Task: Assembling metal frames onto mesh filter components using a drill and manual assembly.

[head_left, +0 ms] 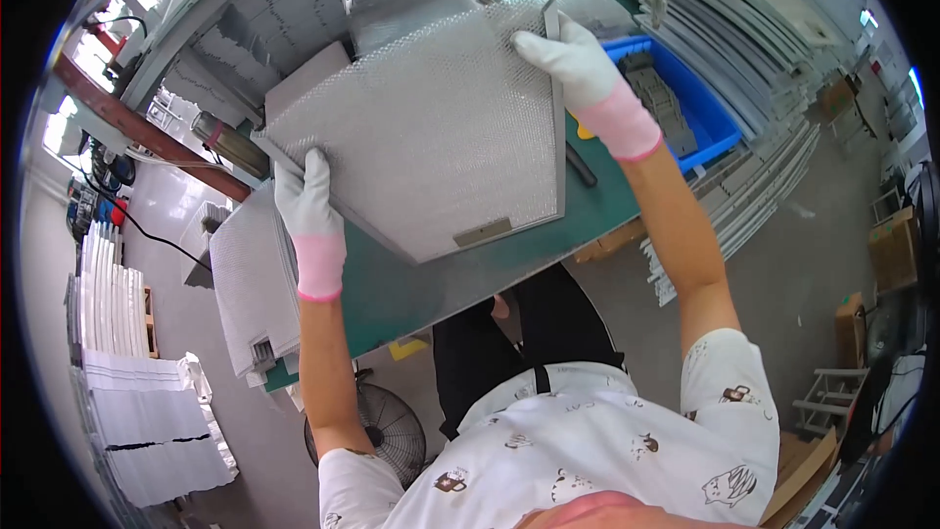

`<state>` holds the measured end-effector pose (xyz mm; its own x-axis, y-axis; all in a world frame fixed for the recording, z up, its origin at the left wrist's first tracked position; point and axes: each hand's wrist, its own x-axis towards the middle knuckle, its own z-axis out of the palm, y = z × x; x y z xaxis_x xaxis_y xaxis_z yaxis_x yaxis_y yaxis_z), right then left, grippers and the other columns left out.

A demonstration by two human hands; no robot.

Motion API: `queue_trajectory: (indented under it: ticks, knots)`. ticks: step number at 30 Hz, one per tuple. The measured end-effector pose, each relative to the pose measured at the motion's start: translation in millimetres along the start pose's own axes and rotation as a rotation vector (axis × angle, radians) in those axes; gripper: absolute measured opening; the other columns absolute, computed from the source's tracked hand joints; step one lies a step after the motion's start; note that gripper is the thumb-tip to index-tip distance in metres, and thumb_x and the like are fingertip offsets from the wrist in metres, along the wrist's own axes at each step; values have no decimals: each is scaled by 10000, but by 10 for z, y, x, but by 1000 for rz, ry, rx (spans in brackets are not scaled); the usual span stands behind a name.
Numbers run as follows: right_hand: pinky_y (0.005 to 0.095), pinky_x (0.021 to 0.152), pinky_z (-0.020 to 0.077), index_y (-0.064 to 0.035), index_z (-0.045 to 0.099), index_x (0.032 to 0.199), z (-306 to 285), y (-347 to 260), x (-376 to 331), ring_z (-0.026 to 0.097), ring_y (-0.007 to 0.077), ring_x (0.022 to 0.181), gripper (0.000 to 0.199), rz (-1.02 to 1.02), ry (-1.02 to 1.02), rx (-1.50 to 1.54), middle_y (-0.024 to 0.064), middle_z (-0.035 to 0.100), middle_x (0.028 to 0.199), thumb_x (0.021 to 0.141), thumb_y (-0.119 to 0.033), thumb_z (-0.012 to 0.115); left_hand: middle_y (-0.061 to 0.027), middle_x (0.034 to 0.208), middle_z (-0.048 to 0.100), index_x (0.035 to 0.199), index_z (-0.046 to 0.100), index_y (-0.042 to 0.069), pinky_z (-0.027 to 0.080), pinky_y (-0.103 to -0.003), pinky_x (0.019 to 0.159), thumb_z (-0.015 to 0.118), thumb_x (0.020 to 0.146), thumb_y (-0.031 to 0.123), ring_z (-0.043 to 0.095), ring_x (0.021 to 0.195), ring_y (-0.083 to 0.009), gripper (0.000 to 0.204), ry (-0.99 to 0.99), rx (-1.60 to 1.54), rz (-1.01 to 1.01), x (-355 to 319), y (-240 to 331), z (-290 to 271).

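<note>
A large, silvery mesh filter panel (441, 127) with a thin metal frame is held up, tilted, over a green worktable (392, 304). My left hand (308, 201), in a white glove with a pink cuff, grips its left edge, with the thumb on the mesh face. At the upper right corner my right hand (583, 73), gloved alike, closes on the frame, the thumb lying over the front. A small brownish plate (483, 232) sits on the panel near its lower edge. Fingers behind the panel are hidden.
Similar mesh panels (253, 269) lie at the table's left end. To the right are a blue bin (720, 147) of grey parts and a dark tool handle (582, 167). Long metal strips (744, 69) are stacked farther right. A floor fan (387, 426) stands below the table.
</note>
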<state>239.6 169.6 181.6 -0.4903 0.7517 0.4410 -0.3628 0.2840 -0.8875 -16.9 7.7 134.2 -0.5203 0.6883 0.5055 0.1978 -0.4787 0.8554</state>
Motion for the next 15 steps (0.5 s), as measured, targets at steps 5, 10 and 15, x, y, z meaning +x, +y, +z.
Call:
queue_trajectory:
  ticks: [5,10,15]
  knots:
    - [291,898,435,65,498,1237,-16,-15,89,557,149,1012,525,-65,5,0,114,615,1083,808,-200,646,-66,1196,548,1282,440,-36,387,-275,948,539,964,115,509,1050,-121,365,-7,-55,28,-7,6,9]
    - [241,831,431,59,509,1222,-85,61,108,544,99,931,501,40,14,44,64,605,1034,775,-127,638,-115,1106,570,1237,458,-54,389,-302,951,670,882,263,518,1035,-183,521,282,789,452,221,346,276]
    - [236,851,424,45,523,1213,-133,-69,35,524,86,942,448,10,-131,84,30,582,1023,801,-103,617,-170,1070,633,1162,597,13,450,-367,909,697,797,185,605,962,-304,415,-352,1049,1059,528,1047,1260]
